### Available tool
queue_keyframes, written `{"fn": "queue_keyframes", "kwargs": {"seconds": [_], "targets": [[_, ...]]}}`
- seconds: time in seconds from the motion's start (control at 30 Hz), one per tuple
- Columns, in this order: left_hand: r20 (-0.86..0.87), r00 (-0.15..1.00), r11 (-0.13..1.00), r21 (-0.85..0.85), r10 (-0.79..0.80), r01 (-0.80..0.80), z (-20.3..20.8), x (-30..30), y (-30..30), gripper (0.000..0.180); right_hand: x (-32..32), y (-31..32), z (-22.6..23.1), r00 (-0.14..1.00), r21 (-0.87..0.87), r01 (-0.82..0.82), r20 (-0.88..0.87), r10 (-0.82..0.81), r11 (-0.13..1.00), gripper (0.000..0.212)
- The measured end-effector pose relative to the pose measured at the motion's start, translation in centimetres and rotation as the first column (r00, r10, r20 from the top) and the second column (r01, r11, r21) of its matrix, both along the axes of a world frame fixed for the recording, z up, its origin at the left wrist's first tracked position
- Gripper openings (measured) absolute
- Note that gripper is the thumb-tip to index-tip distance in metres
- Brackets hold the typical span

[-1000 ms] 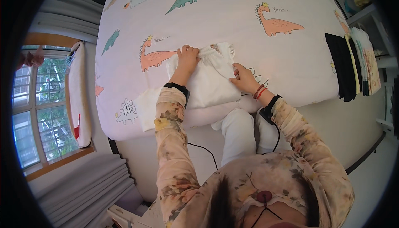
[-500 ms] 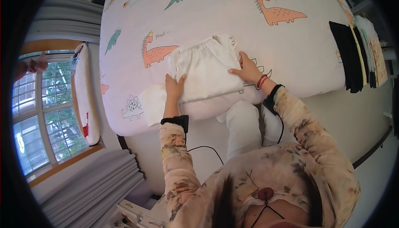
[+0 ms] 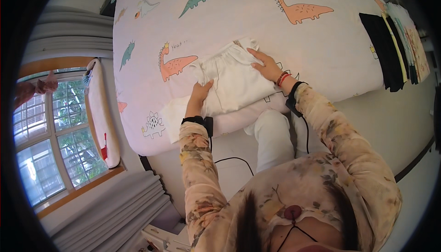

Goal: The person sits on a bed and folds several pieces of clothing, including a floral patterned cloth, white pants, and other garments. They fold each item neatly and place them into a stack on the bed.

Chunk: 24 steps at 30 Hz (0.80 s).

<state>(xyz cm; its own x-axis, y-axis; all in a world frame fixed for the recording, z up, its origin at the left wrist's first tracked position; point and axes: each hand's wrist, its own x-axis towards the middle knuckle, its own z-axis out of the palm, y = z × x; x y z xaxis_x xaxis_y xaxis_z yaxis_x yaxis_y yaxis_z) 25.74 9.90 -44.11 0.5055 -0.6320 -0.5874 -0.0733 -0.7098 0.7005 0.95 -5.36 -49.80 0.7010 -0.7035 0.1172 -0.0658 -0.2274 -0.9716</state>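
Note:
A white garment [image 3: 234, 82] with a gathered, elastic-looking edge and a ruffled far corner lies folded on the bed before me. My left hand [image 3: 199, 96] is closed on its left side, thumb on top, the other fingers partly hidden. On the garment's right side rests my right hand [image 3: 268, 66], fingers stretched toward the ruffle and thumb apart from them. Another white cloth [image 3: 174, 114] lies flat beside my left wrist, partly covered by the hand and garment.
The bed sheet [image 3: 248, 8] is pale pink with dinosaur prints. Several folded clothes stand at the bed's right edge, among them a black garment [image 3: 380, 50]. To the left are a barred window [image 3: 69, 128] and grey curtains [image 3: 115, 210]. A cable [image 3: 234, 159] loops below my left wrist.
My right hand has slid up and left over the garment, its fingers now straighter. My left hand has shifted right, and the garment's sides have bunched inward. The view has turned slightly.

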Motion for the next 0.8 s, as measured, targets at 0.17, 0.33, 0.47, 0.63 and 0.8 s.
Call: {"fn": "queue_keyframes", "kwargs": {"seconds": [0.17,0.33,0.47,0.63,0.8], "targets": [[-0.09,0.995,0.968,-0.252,-0.029,0.006,-0.5,-4.5,-1.6,0.055,-5.3,-2.4,3.5,0.998,-0.041,0.028,0.061,-0.025,0.999,0.051],[-0.256,0.966,0.959,-0.281,-0.033,-0.041,-0.4,-10.8,-6.3,0.05,-12.8,-4.9,6.6,0.986,-0.147,0.166,0.003,-0.167,0.975,0.05],[0.111,0.989,0.972,-0.201,-0.099,0.12,-6.4,-11.9,-8.6,0.058,-16.3,-6.0,3.5,0.97,-0.083,0.208,-0.112,-0.216,0.975,0.051],[0.358,0.915,0.974,-0.055,-0.185,0.219,-0.9,-10.7,-6.7,0.054,-18.6,-6.5,0.0,0.927,-0.131,0.251,-0.254,-0.277,0.959,0.055],[0.784,0.514,0.927,-0.367,0.349,-0.07,-1.2,4.0,9.7,0.055,-15.6,-5.4,3.4,0.8,-0.752,0.158,-0.283,-0.53,0.64,0.054]]}}
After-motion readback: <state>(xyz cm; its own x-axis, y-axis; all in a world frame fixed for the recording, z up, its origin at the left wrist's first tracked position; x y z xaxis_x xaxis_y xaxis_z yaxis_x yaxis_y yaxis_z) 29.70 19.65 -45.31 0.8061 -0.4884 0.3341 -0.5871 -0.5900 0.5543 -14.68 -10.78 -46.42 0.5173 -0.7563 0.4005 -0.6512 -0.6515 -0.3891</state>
